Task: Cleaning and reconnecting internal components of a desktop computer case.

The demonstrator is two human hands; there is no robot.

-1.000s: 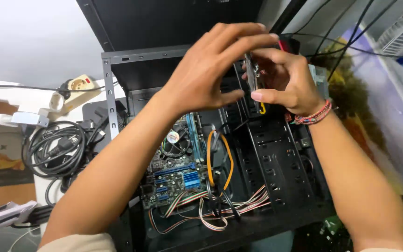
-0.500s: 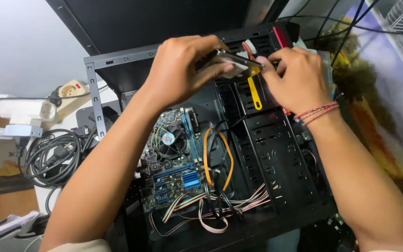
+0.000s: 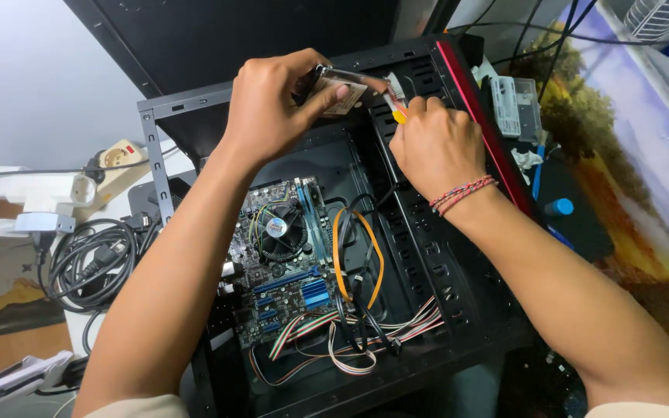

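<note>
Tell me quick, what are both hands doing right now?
Left hand: closed on a small drive.
Right hand: closed, pinching the drive's cable plug.

Looks like a home desk used as a computer repair bench, though the tight view leaves the room itself unclear. Landmark: an opened black computer case [image 3: 427, 232] lying on its side, motherboard [image 3: 284, 263] and loose ribbon wires [image 3: 350, 340] exposed inside. Left of the case, a coil of black power cables [image 3: 90, 263] and white power strips [image 3: 48, 190] on wood flooring. Right of the case, a landscape-print desk mat [image 3: 621, 155] with a small clear parts box [image 3: 516, 104] and blue pens [image 3: 555, 209]. Behind the case, a plain pale wall [image 3: 32, 85].
</note>
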